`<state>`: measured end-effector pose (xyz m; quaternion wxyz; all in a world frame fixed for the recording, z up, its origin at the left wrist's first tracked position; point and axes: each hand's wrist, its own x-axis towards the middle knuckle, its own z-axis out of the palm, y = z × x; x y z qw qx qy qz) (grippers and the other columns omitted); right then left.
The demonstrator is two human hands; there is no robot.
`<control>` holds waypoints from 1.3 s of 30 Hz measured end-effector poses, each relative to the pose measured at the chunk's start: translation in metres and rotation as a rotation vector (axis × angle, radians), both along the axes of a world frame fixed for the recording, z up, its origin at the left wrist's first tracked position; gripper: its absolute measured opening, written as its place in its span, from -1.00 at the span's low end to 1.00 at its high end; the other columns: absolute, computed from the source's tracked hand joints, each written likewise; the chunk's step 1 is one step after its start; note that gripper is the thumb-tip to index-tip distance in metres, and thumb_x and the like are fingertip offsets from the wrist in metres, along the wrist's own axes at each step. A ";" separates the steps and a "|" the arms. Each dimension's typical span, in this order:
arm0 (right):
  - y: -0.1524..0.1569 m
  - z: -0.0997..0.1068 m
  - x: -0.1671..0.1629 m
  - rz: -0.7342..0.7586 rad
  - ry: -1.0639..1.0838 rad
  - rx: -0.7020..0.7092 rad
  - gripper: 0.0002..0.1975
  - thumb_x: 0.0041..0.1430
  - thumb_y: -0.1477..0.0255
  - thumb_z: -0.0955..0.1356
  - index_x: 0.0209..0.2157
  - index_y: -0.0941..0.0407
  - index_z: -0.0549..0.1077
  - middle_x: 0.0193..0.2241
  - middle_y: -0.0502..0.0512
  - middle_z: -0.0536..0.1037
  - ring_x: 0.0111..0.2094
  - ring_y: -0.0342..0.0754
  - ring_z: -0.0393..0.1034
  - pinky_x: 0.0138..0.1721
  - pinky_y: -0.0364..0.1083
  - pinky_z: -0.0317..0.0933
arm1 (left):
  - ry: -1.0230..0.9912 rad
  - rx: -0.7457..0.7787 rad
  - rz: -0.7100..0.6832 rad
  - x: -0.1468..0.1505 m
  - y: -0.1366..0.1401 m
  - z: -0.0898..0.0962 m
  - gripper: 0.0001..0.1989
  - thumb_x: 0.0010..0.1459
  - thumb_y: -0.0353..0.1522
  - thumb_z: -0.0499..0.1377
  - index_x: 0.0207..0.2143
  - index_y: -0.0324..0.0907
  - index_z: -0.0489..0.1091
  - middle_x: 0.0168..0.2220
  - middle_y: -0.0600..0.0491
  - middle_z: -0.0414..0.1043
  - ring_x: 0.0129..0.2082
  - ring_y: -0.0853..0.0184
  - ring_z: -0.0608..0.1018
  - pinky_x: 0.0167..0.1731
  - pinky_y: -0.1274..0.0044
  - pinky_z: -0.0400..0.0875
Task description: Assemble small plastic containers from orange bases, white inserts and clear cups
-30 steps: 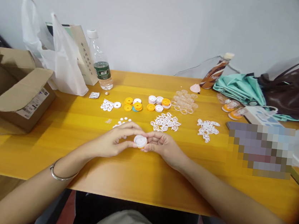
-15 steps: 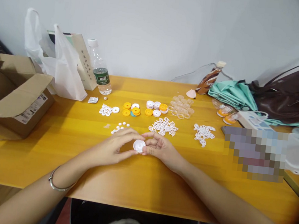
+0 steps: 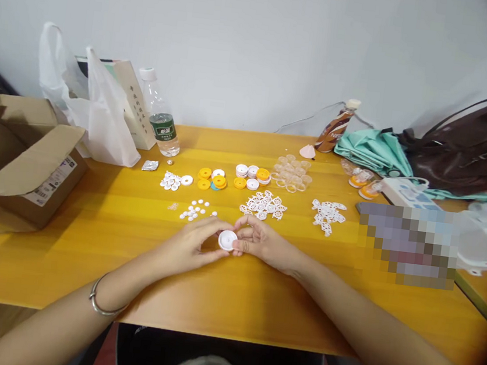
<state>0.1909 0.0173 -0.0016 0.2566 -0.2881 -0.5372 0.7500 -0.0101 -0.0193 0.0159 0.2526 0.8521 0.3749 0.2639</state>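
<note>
White disc [image 3: 227, 240] between left hand [image 3: 192, 244], right hand [image 3: 265, 245]; table edge [image 3: 226, 334] well apart.

Held disc [image 3: 228, 240]: white plastic, smooth, low sheen on my feed.
Tabletop [image 3: 229, 304]: wood-grained, glossy; I catch soft reflections.
Yellow discs [image 3: 200, 184]: smooth plastic.
Leaf-shaped pieces [image 3: 264, 205]: thin white plastic, fairly matt.
Clear cups [image 3: 290, 174]: see-through plastic, glossy.
Bracelet [image 3: 99, 310]: silvery metal, polished.
Foil piece [image 3: 150, 165]: crumpled, shiny, metallic.
Cardboard box [image 3: 16, 203]: matt brown board, paper label [image 3: 52, 181] stuck on.
Carrier bag [image 3: 110, 120]: thin white plastic film, creased.
Water bottle [image 3: 162, 120]: clear glossy plastic.
Folded teal cloth [image 3: 370, 152]: fabric, wrinkled.
Brown bag [image 3: 471, 147]: leather-like, slight sheen; real leather or not, I can't tell.
</note>
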 end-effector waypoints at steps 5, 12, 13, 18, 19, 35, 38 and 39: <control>0.002 -0.001 0.004 0.075 -0.174 0.142 -0.61 -0.14 0.29 0.47 -0.36 0.12 0.25 -0.56 -0.09 0.47 -0.53 -0.22 0.36 -0.37 -0.15 0.25 | 0.013 -0.013 -0.047 0.003 -0.001 -0.001 -0.75 0.14 -0.36 0.09 -0.10 -0.18 0.31 -0.20 -0.03 0.39 -0.22 0.33 0.43 -0.18 0.48 0.34; 0.022 0.031 0.028 -0.271 -0.450 0.528 -0.71 0.01 0.19 0.35 -0.39 0.14 0.40 -0.56 0.01 0.47 -0.53 -0.15 0.36 -0.43 -0.13 0.25 | 0.055 -0.037 -0.006 0.002 0.000 -0.008 -0.71 0.08 -0.40 0.13 -0.10 -0.16 0.31 -0.19 0.00 0.40 -0.21 0.33 0.43 -0.16 0.47 0.34; 0.030 0.036 0.041 -0.380 -0.508 0.595 -0.72 0.02 0.20 0.34 -0.39 0.14 0.41 -0.54 0.03 0.48 -0.50 -0.13 0.37 -0.42 -0.12 0.25 | 0.060 -0.031 -0.008 0.002 0.001 -0.010 -0.70 0.07 -0.41 0.14 -0.10 -0.16 0.31 -0.19 0.00 0.40 -0.20 0.32 0.43 -0.15 0.46 0.34; 0.083 0.039 0.123 -0.689 -1.057 0.831 -0.83 0.00 0.36 0.31 -0.38 0.15 0.46 -0.43 0.10 0.52 -0.43 -0.05 0.39 -0.39 -0.09 0.21 | 0.098 0.042 -0.027 0.004 -0.001 -0.014 -0.67 0.09 -0.44 0.09 -0.04 -0.15 0.27 -0.16 -0.03 0.39 -0.14 0.28 0.41 -0.09 0.39 0.31; 0.091 0.036 0.136 -0.643 -1.153 0.821 -0.84 -0.03 0.36 0.33 -0.41 0.16 0.46 -0.43 0.12 0.53 -0.43 -0.04 0.39 -0.39 -0.09 0.21 | 0.107 0.050 -0.029 0.005 -0.002 -0.014 -0.65 0.10 -0.44 0.08 -0.03 -0.16 0.26 -0.15 -0.04 0.38 -0.13 0.27 0.41 -0.08 0.38 0.30; 0.111 0.012 0.146 -0.291 -1.115 0.689 -0.79 -0.08 0.34 0.34 -0.36 0.12 0.35 -0.48 0.03 0.49 -0.49 -0.13 0.36 -0.48 -0.19 0.21 | 0.142 0.063 -0.104 0.007 -0.006 -0.013 -0.61 0.14 -0.39 0.07 0.04 -0.14 0.18 -0.08 -0.06 0.36 -0.07 0.25 0.39 -0.03 0.34 0.26; 0.109 0.010 0.147 -0.311 -1.049 0.675 -0.77 -0.05 0.36 0.32 -0.30 0.13 0.35 -0.49 0.01 0.47 -0.52 -0.15 0.33 -0.50 -0.19 0.19 | 0.153 0.061 -0.136 0.005 -0.005 -0.012 -0.61 0.18 -0.36 0.05 0.07 -0.14 0.16 -0.07 -0.06 0.36 -0.07 0.25 0.39 -0.02 0.35 0.27; 0.108 0.012 0.147 -0.320 -1.058 0.692 -0.77 -0.05 0.37 0.32 -0.28 0.13 0.36 -0.50 0.02 0.47 -0.52 -0.15 0.32 -0.50 -0.19 0.19 | 0.161 0.061 -0.152 0.004 -0.005 -0.012 -0.61 0.20 -0.34 0.04 0.08 -0.13 0.14 -0.06 -0.06 0.35 -0.06 0.26 0.38 -0.02 0.35 0.27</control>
